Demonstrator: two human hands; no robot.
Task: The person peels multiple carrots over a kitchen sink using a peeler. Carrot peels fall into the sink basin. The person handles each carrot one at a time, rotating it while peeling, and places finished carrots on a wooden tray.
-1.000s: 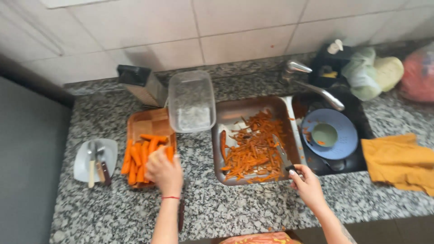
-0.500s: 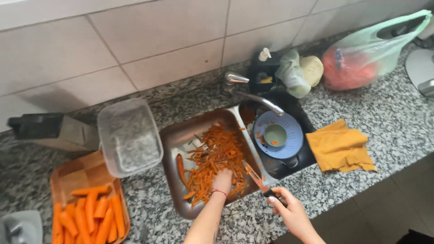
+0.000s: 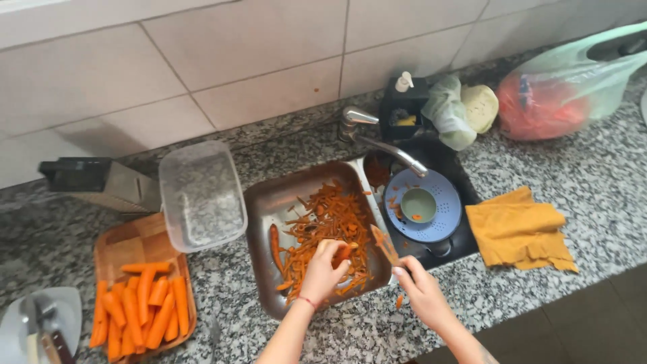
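Observation:
My left hand (image 3: 323, 271) hovers over the metal tray (image 3: 269, 202) and grips a carrot (image 3: 344, 253) above the heap of orange carrot peelings (image 3: 327, 222). Just right of the tray, my right hand (image 3: 421, 291) holds a peeler (image 3: 384, 244) whose blade points up toward the carrot. One unpeeled carrot (image 3: 275, 247) lies at the tray's left side. Peeled carrots (image 3: 141, 307) are piled on a wooden board (image 3: 131, 246) at the lower left.
A clear plastic container (image 3: 201, 195) sits between board and tray, a grater (image 3: 101, 182) behind it. The sink (image 3: 451, 249) holds a blue colander (image 3: 441, 216) under the tap (image 3: 377, 138). A yellow cloth (image 3: 522, 229), bags (image 3: 559, 94) and a plate with a knife (image 3: 40, 327) lie around.
My view has swung right from the board to the tray. My left hand left the peeled carrots and now holds a carrot over the peelings. My right hand brought the peeler closer.

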